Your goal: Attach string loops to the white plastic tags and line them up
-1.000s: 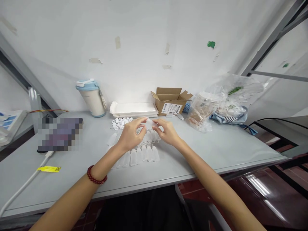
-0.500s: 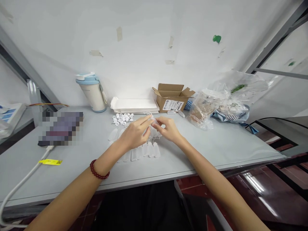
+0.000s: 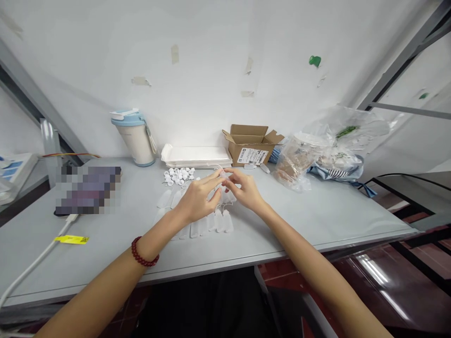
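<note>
My left hand [image 3: 198, 199], with a dark red bead bracelet on its wrist, meets my right hand [image 3: 247, 188] above the middle of the table. Between the fingertips of both is a small translucent plastic bottle [image 3: 224, 174], mostly hidden by the fingers. A thin white strap sticks up past the fingers. Below the hands lie several small translucent bottles [image 3: 219, 220], set side by side, some with thin straps at the top. More of them lie partly under my left hand. A pile of small white caps [image 3: 179, 175] sits just beyond my left hand.
Behind the hands stand a stack of white trays [image 3: 197, 156] and an opened cardboard box [image 3: 251, 145]. A tumbler [image 3: 136, 141] and a blurred-out device on a white cable [image 3: 33, 267] are at left. Clear plastic bags [image 3: 296, 162] lie at right.
Both hands stay together on the small bottle, with the fingers shifting slightly. The white strap shows more clearly above the fingertips. The whole view has moved a little.
</note>
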